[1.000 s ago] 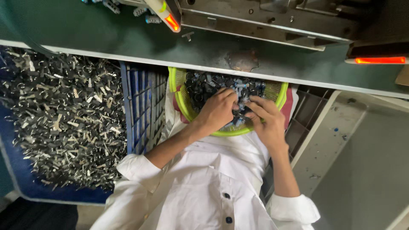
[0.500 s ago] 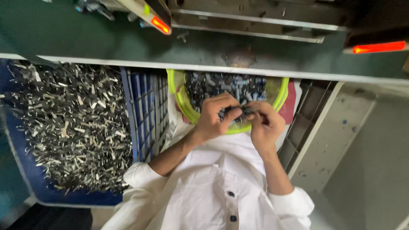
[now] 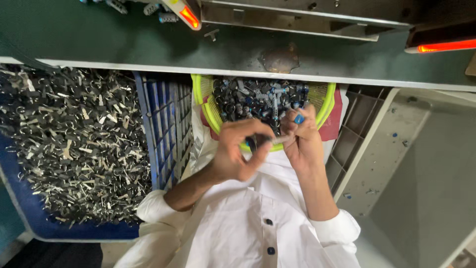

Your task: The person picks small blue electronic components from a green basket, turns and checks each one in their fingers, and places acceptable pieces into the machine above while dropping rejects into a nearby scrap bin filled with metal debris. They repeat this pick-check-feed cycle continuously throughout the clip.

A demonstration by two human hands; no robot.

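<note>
Above the near rim of a green basket (image 3: 210, 111) of small dark parts (image 3: 258, 99), the left hand (image 3: 238, 151) pinched a dark ring-shaped part (image 3: 253, 143). The right hand (image 3: 300, 141) gripped a thin metal piece (image 3: 281, 140), a blue part (image 3: 299, 118) at its fingertips.

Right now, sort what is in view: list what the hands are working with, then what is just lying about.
In use:
left hand
right hand
small dark part
yellow-green basket of small parts

Lying about:
blue crate of metal pieces
green workbench
loose part
</note>
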